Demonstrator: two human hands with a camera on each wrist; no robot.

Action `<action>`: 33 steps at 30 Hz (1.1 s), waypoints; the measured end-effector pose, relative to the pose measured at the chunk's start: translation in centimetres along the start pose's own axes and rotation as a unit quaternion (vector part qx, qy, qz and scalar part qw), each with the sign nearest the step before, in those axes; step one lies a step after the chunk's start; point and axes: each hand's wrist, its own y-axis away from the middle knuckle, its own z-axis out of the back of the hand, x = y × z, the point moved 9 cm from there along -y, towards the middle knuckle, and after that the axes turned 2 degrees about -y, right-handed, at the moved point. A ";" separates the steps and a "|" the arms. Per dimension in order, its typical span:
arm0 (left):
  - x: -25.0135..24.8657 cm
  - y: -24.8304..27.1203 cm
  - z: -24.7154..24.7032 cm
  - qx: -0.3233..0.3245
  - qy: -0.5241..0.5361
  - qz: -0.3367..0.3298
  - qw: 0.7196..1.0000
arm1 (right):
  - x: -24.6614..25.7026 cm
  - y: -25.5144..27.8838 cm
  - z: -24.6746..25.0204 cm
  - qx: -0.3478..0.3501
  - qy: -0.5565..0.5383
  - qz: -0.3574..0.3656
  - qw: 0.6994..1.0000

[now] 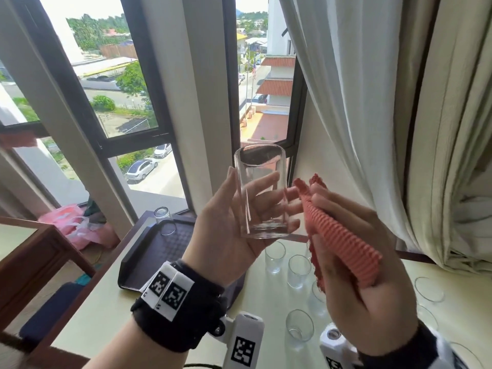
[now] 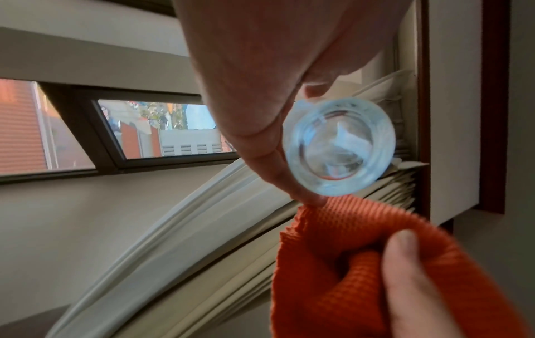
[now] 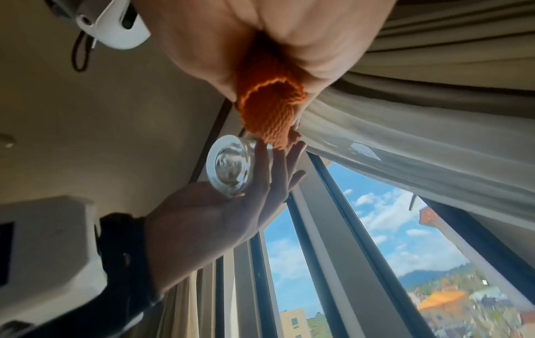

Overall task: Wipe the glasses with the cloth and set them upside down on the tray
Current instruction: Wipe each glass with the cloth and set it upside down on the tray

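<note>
Fingers (image 1: 269, 182) of raised left hand (image 1: 226, 225) wrapped round upright glass (image 1: 262, 195), right hand (image 1: 354, 262) clutching cloth (image 1: 343, 235) beside it

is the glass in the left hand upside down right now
No, in the head view the glass in the left hand stands upright, open rim up and thick base down.

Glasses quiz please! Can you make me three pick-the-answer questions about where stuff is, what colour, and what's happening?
1. Where is the upside-down glass?
A on the tray
B on the windowsill
C in a hand

2. What colour is the cloth?
A blue
B orange-red
C white

3. How is the left hand holding its glass?
A mouth up
B mouth down
C lying flat

Answers: 1 A, it stands at the tray's far corner. 2 B, seen bunched in the right hand. 3 A, the open rim points up and the thick base sits low.
</note>
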 end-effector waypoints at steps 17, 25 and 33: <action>0.3 -0.9 -1.1 0.055 0.066 0.009 0.996 | 0.3 -0.3 -4.9 0.155 0.073 0.091 0.981; 1.2 -1.9 0.8 -0.015 -0.034 -0.020 0.999 | -2.6 -3.3 -3.3 0.050 0.069 0.017 0.996; 0.1 -1.8 1.6 -0.055 -0.027 -0.038 0.997 | -2.1 0.4 -4.8 0.122 0.024 0.044 0.991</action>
